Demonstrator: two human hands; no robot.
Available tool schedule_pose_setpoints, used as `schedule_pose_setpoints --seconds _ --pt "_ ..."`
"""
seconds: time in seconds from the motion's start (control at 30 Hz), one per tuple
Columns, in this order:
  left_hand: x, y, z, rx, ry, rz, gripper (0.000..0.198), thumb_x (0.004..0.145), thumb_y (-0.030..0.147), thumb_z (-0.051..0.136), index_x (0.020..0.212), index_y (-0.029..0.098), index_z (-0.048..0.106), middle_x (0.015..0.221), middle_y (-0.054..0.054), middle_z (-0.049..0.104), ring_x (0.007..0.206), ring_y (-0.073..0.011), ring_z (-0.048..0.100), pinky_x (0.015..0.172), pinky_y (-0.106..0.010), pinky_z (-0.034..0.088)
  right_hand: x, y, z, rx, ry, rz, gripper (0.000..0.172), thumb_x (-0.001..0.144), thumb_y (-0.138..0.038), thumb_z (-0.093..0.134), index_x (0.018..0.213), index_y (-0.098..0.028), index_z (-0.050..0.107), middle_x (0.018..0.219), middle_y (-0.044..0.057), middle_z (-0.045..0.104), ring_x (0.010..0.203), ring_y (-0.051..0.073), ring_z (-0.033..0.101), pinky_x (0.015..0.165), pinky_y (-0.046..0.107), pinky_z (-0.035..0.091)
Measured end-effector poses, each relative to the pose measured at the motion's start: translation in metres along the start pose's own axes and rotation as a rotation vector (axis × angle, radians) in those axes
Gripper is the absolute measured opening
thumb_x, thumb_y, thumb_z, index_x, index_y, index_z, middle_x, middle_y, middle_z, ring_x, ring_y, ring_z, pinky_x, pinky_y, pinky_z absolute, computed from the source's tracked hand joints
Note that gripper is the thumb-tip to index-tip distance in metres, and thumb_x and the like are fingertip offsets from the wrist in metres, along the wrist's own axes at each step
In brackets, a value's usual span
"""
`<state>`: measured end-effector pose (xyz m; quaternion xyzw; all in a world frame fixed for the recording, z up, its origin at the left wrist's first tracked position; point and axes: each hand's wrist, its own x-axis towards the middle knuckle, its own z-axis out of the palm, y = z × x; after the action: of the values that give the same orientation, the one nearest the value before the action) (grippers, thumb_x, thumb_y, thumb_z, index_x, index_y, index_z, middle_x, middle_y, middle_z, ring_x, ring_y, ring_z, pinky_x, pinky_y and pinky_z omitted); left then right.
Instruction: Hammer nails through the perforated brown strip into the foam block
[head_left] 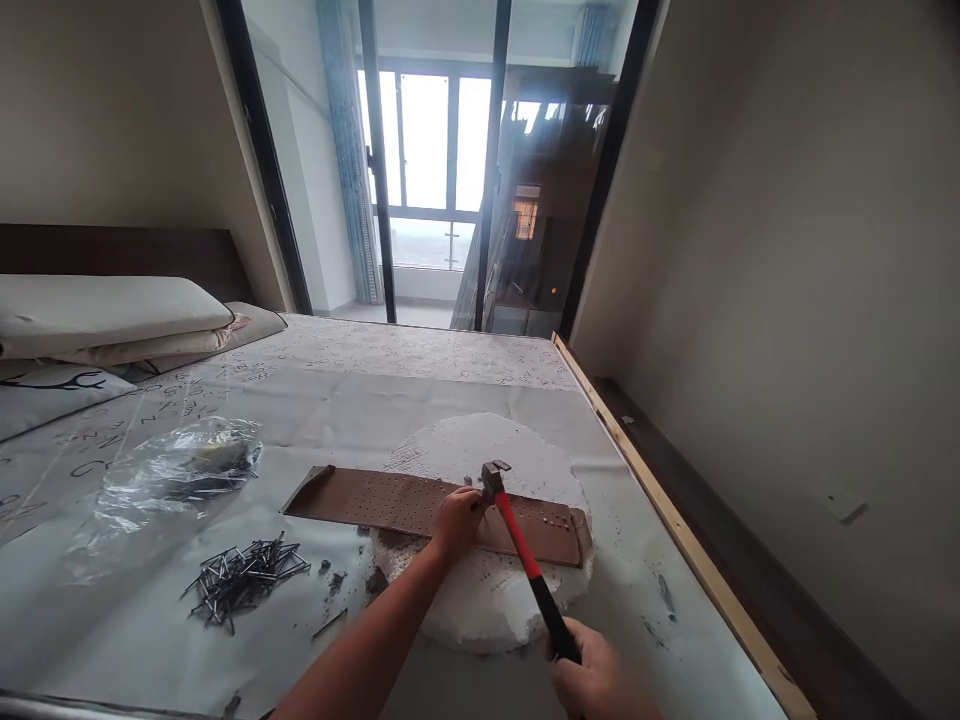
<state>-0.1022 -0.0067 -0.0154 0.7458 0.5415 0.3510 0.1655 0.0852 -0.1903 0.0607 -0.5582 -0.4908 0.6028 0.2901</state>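
Note:
My right hand (592, 665) is wrapped round the black end of a claw hammer (525, 545) with a red and black handle. The hammer's metal head is over the fingertips of my left hand (459, 520). That hand is closed in a pinch on a brown perforated strip (405, 500); what the fingertips hold is hidden by the hammer head. Small nail heads show near the strip's right end. Under the strip lies a round white slab (480, 610) with a crumbling edge. A pile of loose nails (244, 580) lies to the left, with a single nail (330, 623) nearer me.
A clear plastic bag (184, 470) with dark contents lies at the left. Folded bedding (112, 315) is stacked by the dark headboard (120, 250). A wooden rail (675, 525) runs along the right edge, beside the wall. Sliding glass doors stand beyond the bed-like surface.

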Motion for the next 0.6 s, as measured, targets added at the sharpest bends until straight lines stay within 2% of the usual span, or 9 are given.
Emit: schedule_pose_setpoints --seconds 0.1,0.2,0.4,0.6 --pt "-0.0022 -0.0002 0.0006 0.006 -0.012 0.014 0.021 0.08 0.023 0.055 0.063 0.017 0.066 0.07 -0.005 0.065 0.069 -0.0151 0.057 0.062 -0.024 0.039 -0.0017 0.0034 -0.0014 -0.033 0.025 -0.042 0.009 0.061 -0.021 0.049 0.069 -0.021 0.046 0.045 -0.008 0.028 0.041 0.009 0.029 0.042 0.022 0.024" --pt "-0.0037 0.0003 0.0006 0.012 -0.005 0.01 0.02 0.08 0.023 0.055 0.065 0.017 0.067 0.072 -0.005 0.066 0.068 -0.0139 0.057 0.061 -0.023 0.039 -0.0035 0.0033 0.0005 -0.006 0.028 -0.002 0.009 0.065 -0.023 0.046 0.073 -0.021 0.047 0.044 -0.009 0.027 0.039 0.009 0.028 0.042 0.022 0.026" --pt "-0.0061 0.0068 -0.0022 0.075 -0.027 -0.03 0.023 0.08 0.02 0.054 0.061 0.017 0.066 0.07 -0.004 0.065 0.067 -0.0135 0.056 0.061 -0.023 0.038 0.0006 0.0051 0.0045 -0.061 0.049 0.006 0.007 0.062 -0.02 0.05 0.067 -0.02 0.045 0.044 -0.009 0.03 0.039 0.008 0.031 0.042 0.021 0.026" --pt "-0.0055 0.008 -0.0039 0.093 -0.047 -0.023 0.021 0.078 0.019 0.054 0.061 0.017 0.067 0.071 -0.004 0.065 0.069 -0.0141 0.057 0.064 -0.024 0.04 0.0035 0.0106 0.0059 0.02 0.037 0.028 0.007 0.063 -0.021 0.048 0.069 -0.021 0.045 0.042 -0.01 0.029 0.036 0.007 0.028 0.039 0.02 0.025"
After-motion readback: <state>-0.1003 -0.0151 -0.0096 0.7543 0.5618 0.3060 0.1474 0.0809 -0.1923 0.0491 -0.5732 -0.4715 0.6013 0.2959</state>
